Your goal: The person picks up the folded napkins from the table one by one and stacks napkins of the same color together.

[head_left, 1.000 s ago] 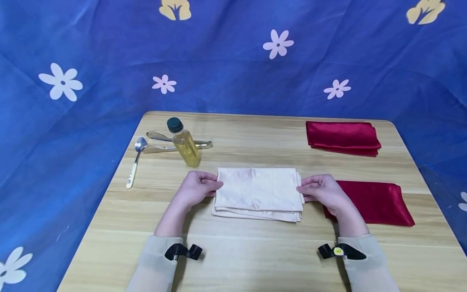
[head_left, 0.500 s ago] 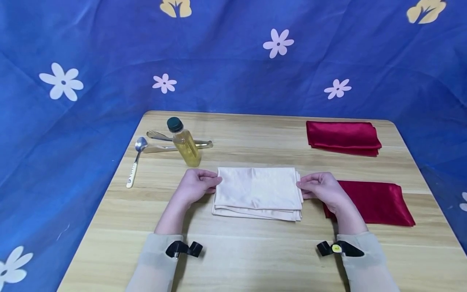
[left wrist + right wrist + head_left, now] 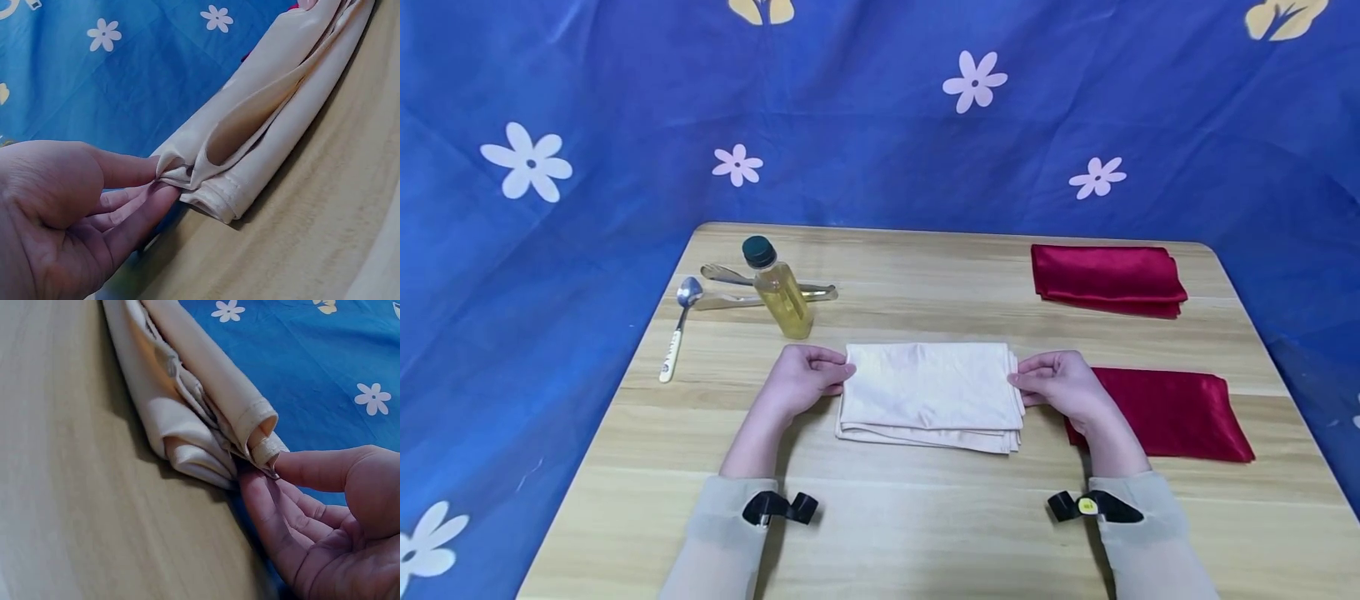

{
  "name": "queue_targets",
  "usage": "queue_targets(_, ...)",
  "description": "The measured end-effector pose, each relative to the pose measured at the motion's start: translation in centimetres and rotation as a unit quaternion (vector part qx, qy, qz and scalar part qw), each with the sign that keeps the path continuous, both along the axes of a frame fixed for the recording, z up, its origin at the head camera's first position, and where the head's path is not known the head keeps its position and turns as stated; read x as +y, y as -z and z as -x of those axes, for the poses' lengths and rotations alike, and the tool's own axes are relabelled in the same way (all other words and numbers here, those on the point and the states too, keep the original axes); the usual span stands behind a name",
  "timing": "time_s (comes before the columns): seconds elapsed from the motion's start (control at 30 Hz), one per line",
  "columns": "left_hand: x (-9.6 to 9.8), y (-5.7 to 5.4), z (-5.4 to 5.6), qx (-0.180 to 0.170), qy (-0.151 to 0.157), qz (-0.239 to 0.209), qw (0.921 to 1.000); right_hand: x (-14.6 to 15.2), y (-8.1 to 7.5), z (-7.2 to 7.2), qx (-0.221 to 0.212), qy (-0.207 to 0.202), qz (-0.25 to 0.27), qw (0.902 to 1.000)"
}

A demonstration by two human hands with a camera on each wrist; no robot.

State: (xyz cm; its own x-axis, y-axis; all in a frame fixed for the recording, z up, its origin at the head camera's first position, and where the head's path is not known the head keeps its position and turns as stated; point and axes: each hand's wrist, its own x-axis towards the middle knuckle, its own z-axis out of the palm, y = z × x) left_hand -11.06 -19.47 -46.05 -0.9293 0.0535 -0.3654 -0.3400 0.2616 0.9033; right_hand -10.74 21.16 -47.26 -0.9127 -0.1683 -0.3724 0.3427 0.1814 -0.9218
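A cream cloth (image 3: pixel 928 387), folded into a layered rectangle, lies at the middle of the table. My left hand (image 3: pixel 805 382) pinches its left edge between thumb and fingers. At the opposite edge my right hand (image 3: pixel 1062 385) pinches the cloth in the same way. The left wrist view shows the cloth's upper layers (image 3: pixel 187 169) caught between thumb and fingertips, with the fold gaping beside them. In the right wrist view the thumb presses on a rolled corner of the cloth (image 3: pixel 256 425), and the lower layers bulge below it.
Two folded dark red cloths lie at the right, one at the back (image 3: pixel 1108 279) and one nearer (image 3: pixel 1172 414), partly behind my right hand. A bottle of yellow liquid (image 3: pixel 786 300) stands at the left beside metal tongs (image 3: pixel 730 301) and a spoon (image 3: pixel 675 342). A blue flowered curtain (image 3: pixel 865 108) hangs behind.
Both hands keep their pinch on the cream cloth. They have shifted very slightly, and the cloth stays nearly in place. The whole head view has drifted up a little.
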Motion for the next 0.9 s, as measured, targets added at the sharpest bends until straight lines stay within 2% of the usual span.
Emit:
queue_targets(0.2, -0.6, -0.6, -0.6, -0.036, 0.024, -0.007, 0.9991, 0.0, -0.4, -0.1, -0.018, -0.008, 0.001, 0.9998)
queue_targets(0.3, -0.7, -1.0, -1.0, -0.049, 0.045, -0.001, 0.9978, 0.1, -0.7, -0.3, -0.021, -0.025, -0.007, 0.9995)
queue_targets(0.43, -0.7, -1.0, -1.3, -0.044, 0.058, 0.011, 0.9973, 0.1, -0.7, -0.3, -0.013, -0.043, -0.017, 0.9988)
queue_targets(0.63, -0.8, -0.6, -1.2, -0.042, 0.057, 0.021, 0.9973, -0.1, -0.7, -0.2, -0.013, -0.056, -0.039, 0.9976)
queue_targets(0.8, -0.8, -0.7, -0.9, -0.044, 0.058, 0.026, 0.9970, -0.1, -1.0, 0.1, -0.014, -0.057, -0.053, 0.9968)
queue_targets(0.9, -0.8, -1.0, -0.3, -0.034, 0.058, 0.028, 0.9973, 0.0, -1.4, 0.5, -0.010, -0.044, -0.055, 0.9974)
